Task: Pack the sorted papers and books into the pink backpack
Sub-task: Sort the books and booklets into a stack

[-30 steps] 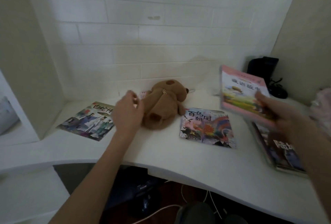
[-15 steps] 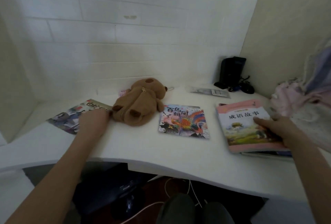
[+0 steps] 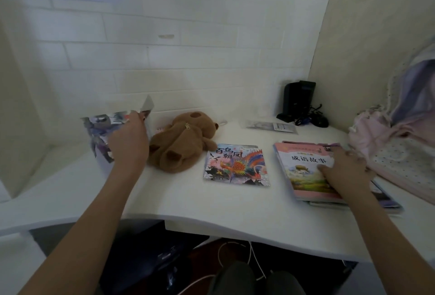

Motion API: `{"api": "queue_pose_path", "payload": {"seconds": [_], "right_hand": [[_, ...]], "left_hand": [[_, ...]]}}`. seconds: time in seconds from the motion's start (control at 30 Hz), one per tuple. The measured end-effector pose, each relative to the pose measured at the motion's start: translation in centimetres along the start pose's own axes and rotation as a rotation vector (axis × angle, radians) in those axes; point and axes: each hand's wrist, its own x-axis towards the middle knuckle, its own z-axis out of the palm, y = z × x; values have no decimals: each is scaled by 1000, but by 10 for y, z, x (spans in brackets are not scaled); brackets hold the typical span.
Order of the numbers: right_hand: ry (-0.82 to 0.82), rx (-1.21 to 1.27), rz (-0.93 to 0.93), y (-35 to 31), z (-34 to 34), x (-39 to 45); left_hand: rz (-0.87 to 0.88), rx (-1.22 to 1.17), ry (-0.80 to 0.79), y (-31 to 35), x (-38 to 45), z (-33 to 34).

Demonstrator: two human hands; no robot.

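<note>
My left hand grips a thin picture book with a blue and purple cover and holds it tilted up off the white desk at the left. My right hand rests with spread fingers on a pink-covered book that tops a small stack of books at the right. A colourful phoenix picture book lies flat in the middle. The pink backpack slumps at the far right edge, just past the stack.
A brown plush bear lies between the lifted book and the phoenix book. At the back right stand a black device with tangled cables and a flat plastic packet. White walls close in the desk on three sides.
My left hand took hold of the picture book at the left and raised it off the desk. My right hand laid the pink book on the stack and now rests on it.
</note>
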Motion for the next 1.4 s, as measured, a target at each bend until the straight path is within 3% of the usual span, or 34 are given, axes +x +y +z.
{"api": "queue_pose_path", "payload": {"seconds": [0.1, 0.17, 0.27, 0.37, 0.43, 0.57, 0.67, 0.73, 0.8, 0.9, 0.93, 0.97, 1.0, 1.03, 1.1, 1.13, 1.23, 1.33, 1.4], "right_hand": [[156, 209, -176, -30, 0, -18], [82, 538, -312, -67, -2, -38], [-286, 1072, -426, -141, -11, -71], [-869, 1481, -197, -209, -10, -81], [-1054, 1609, -27, -243, 0, -77], [-1069, 1626, 98, -279, 9, -70], [-969, 1578, 12, -285, 5, -66], [-1002, 1731, -60, -283, 7, -64], [-1123, 2075, -38, -274, 0, -60], [-1112, 2322, 37, -262, -23, -63], [-1035, 2316, 65, -259, -24, -63], [-929, 2281, -26, -257, -17, -64], [-850, 2228, 33, -248, -14, -63], [-686, 2125, 112, -243, -10, -59], [-878, 1940, -34, -236, -21, -56], [-996, 1944, -136, -228, -28, -48], [-970, 1878, -195, -216, -43, -34], [-937, 1730, -343, -207, -38, -28], [-779, 1639, -376, -200, -35, -25]], "left_hand": [[83, 34, -8, 3, 4, -7], [125, 41, 10, 8, 4, -11], [154, 36, 37, 18, 5, -17], [235, 62, 125, 25, -1, -26], [293, 133, 207, 29, -3, -33], [319, 157, 344, 32, 4, -39], [385, 41, 459, 40, 4, -51], [482, -71, 544, 51, 6, -60], [600, -114, 562, 62, 4, -56], [796, -126, 378, 67, -9, -33], [828, -176, 274, 66, -15, -28], [848, -221, 174, 65, -21, -24], [849, -268, 82, 63, -26, -24], [830, -340, 5, 64, -30, -25], [671, -520, -122, 65, -29, -34], [585, -562, -104, 64, -24, -34], [444, -441, -70, 60, 8, -26], [381, -313, -430, 60, 35, -16], [289, -338, -469, 62, 37, -13]]}}
